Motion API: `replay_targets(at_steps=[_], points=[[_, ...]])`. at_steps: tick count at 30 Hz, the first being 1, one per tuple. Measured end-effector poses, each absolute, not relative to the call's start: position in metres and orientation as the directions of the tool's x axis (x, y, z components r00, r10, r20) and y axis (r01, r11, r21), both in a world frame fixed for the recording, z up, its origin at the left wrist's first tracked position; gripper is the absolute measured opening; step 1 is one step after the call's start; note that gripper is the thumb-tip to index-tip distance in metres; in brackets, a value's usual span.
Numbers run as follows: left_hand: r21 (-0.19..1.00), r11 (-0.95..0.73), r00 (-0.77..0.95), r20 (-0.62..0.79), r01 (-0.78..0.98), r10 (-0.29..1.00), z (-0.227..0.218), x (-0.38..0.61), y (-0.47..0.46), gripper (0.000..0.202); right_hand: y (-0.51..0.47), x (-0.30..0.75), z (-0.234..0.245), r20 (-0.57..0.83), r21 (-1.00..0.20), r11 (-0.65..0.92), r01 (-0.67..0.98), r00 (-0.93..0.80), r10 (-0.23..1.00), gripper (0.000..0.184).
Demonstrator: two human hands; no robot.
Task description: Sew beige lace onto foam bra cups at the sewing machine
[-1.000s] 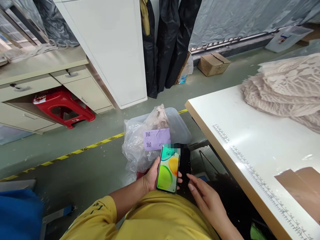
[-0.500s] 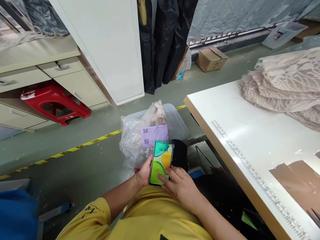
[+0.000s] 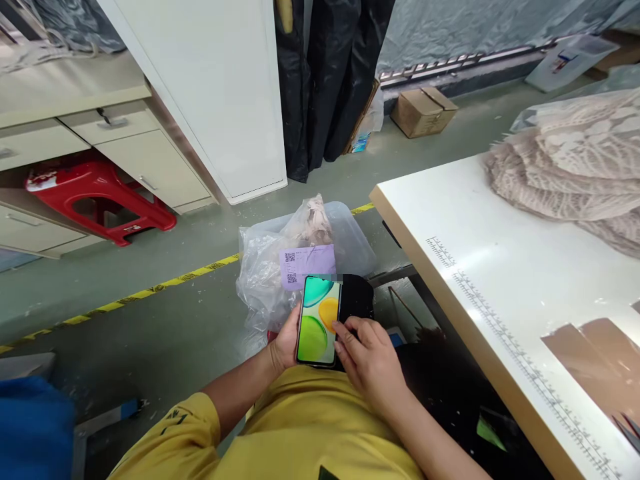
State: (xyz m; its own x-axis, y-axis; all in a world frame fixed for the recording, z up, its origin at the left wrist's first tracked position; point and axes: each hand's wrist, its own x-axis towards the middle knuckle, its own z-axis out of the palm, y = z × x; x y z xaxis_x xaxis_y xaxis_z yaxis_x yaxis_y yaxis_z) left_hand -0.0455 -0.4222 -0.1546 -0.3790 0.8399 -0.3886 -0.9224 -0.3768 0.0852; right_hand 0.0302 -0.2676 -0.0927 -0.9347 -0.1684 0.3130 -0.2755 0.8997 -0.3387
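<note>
My left hand grips a smartphone by its left edge, screen up, showing green and yellow shapes. My right hand rests at the phone's right edge with its fingers curled and a fingertip touching the screen. A black object lies just behind the phone. Beyond it a clear plastic bag with a purple label holding beige fabric sits in a translucent bin on the floor.
A white table with a printed ruler stands to the right, carrying piled lace fabric and brown paper. A red stool, drawers, a white cabinet, black bags and a cardboard box stand around the floor.
My right hand moved left from beside the phone onto its screen and right edge. The clock on the screen is gone. The view shifted slightly.
</note>
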Motion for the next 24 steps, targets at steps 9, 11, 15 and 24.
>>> replay_targets(at_steps=[9,11,15,24], points=[[0.014,-0.355,-0.326,-0.435,-0.935,0.839,-0.149,-0.046,-0.423,0.07,-0.282,0.032,-0.101,0.289,-0.292,0.912,-0.29,-0.935,-0.205,0.031],[0.001,-0.364,-0.326,-0.447,-0.931,0.833,-0.151,-0.045,-0.424,0.07,-0.283,0.03,-0.101,0.294,-0.281,0.916,-0.287,-0.934,-0.203,0.031],[0.01,-0.382,-0.334,-0.507,-0.924,0.795,-0.15,-0.044,-0.423,0.068,-0.284,0.027,-0.102,0.29,-0.253,0.924,-0.285,-0.934,-0.209,0.033],[0.068,-0.347,-0.342,-0.421,-0.936,0.84,-0.157,-0.042,-0.418,0.079,-0.298,0.03,-0.106,0.27,-0.227,0.906,-0.357,-0.917,-0.294,0.031]])
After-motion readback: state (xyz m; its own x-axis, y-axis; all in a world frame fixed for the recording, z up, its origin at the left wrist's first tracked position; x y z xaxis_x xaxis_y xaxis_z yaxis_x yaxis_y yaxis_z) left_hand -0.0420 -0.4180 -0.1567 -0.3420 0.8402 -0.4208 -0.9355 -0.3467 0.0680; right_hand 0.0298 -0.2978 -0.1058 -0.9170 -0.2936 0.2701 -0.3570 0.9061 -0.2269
